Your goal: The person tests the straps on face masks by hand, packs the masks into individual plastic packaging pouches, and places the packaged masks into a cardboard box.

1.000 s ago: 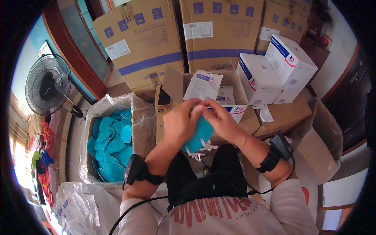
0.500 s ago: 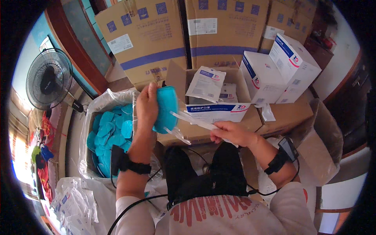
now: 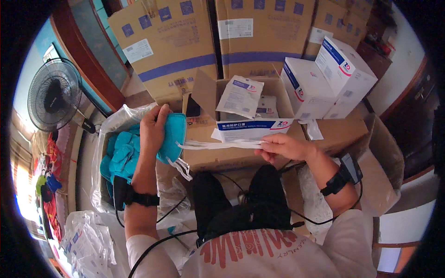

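Note:
A teal face mask (image 3: pixel 173 135), perhaps several stacked together, is gripped at its edge by my left hand (image 3: pixel 154 129). White straps (image 3: pixel 218 145) run level from it across to my right hand (image 3: pixel 286 147), whose thumb and fingers pinch their far end. Other strap loops (image 3: pixel 180 169) dangle below the mask. Under my left forearm, a plastic-lined carton (image 3: pixel 99 171) holds a heap of teal masks (image 3: pixel 121 153). Behind the stretched straps stands an opened white and blue box (image 3: pixel 252 131) with white sachets (image 3: pixel 241 96) in and on it.
Two closed white boxes (image 3: pixel 308 88) stand at the right on a brown carton (image 3: pixel 345 134). Tall cardboard cartons (image 3: pixel 176 51) line the back. A fan (image 3: pixel 54 95) stands at the far left. Clear plastic wrappers (image 3: pixel 88 241) lie at lower left, and an open carton (image 3: pixel 382 162) at right.
My left hand has moved left and slightly down with the mask. The straps, slanting and loose before, now stretch nearly level between my hands; my right hand has shifted slightly.

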A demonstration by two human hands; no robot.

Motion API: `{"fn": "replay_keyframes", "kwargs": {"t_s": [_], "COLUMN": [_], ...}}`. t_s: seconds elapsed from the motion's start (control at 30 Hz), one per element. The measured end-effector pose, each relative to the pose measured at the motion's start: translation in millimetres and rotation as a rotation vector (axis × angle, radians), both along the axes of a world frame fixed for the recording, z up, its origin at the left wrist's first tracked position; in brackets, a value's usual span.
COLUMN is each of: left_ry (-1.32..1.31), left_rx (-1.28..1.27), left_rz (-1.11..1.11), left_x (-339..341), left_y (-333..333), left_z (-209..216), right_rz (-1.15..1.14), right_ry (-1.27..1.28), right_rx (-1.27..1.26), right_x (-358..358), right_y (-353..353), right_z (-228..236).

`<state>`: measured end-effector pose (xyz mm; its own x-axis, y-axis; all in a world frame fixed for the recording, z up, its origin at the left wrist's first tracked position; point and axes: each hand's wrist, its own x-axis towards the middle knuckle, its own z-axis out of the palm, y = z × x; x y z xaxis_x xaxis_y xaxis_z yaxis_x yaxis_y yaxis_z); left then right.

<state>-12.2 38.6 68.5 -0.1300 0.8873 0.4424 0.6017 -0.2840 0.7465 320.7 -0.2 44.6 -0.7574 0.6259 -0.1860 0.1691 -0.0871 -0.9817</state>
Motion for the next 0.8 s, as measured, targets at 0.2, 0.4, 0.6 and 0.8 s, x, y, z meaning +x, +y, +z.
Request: {"fn": "replay_keyframes", "kwargs": {"t_s": [0.2,0.4,0.6,0.8], "left_ry": [0.050,-0.068,-0.072,-0.047], "left_rx": [0.057,0.039,0.029,0.024], "left_rz": [-0.020,-0.088,-0.068,-0.085], "left_x": [11,21,18,13], "left_y": [4,1,0,-1], "left_z": [4,20,25,23], "right_rz": [0.057,-0.015,0.055,0.036], "right_ry": [-0.075,-0.100,-0.137,-0.108], "right_rx": [-0.003,-0.126,-0.115,-0.201], "right_x": [-16,-40,-52,-57], "right_y": [6,5,3,-1], "right_z": [-11,-24,-30,-38]}}
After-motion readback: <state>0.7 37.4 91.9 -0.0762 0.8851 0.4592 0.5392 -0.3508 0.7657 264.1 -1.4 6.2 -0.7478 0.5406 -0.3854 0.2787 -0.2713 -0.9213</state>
